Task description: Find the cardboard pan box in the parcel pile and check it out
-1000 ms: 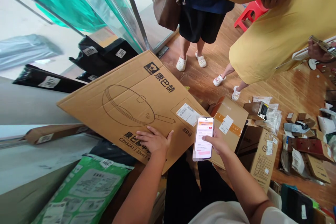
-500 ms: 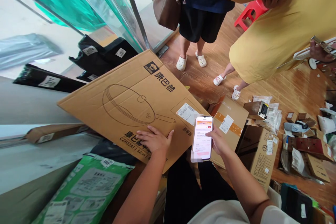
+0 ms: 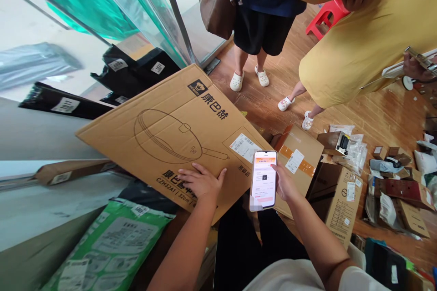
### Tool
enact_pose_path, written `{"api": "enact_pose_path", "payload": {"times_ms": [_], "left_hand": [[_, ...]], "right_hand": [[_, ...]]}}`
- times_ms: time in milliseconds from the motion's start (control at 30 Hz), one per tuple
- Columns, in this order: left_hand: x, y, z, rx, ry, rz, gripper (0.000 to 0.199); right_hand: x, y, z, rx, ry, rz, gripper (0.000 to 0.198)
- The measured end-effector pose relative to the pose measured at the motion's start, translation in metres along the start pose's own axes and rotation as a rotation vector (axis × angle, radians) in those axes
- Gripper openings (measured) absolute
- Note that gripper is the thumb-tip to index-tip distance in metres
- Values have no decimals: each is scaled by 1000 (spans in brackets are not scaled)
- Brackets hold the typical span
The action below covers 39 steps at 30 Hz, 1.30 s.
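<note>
Carton (image 3: 174, 134) | 康巴赫, CZH32A1, 32cm | left fingers (image 3: 200, 171) spread on it | right fingers (image 3: 279, 174) clamped round phone (image 3: 263, 184)

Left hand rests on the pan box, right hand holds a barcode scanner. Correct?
Wrong about the right hand's item: the head view shows a phone, screen lit. The left hand does rest on the pan box.

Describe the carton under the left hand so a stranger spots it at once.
Start at the wooden floor, then look down and left to the person's left hand. It rests on a big carton. Unlike the taped box beside it, this carton bears a large line drawing of a pan.
</note>
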<state>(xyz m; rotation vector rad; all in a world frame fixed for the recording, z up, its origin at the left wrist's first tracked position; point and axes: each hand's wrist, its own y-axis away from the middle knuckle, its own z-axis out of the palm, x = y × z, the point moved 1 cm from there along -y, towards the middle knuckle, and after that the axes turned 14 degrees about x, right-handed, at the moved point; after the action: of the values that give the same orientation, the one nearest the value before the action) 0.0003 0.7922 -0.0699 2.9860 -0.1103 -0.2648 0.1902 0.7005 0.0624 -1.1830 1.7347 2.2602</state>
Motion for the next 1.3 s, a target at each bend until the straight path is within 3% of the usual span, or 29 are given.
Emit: {"api": "enact_pose_path", "payload": {"times_ms": [533,1033,1133,1300], "left_hand": [[-1,0,-2,-6,36,-9,108],[0,0,-2,-11,13,-1,109],[0,0,-2,-8,3,-2,108],[1,-1,-5,-30,-35,-3,107]], "right_hand": [[-3,2,4,56,22,7,43],[-6,0,-4,-1,51,-13,33],[-12,2,-11,-77,64,-14,45],[-25,7,-24,-363,71,48,68]]}}
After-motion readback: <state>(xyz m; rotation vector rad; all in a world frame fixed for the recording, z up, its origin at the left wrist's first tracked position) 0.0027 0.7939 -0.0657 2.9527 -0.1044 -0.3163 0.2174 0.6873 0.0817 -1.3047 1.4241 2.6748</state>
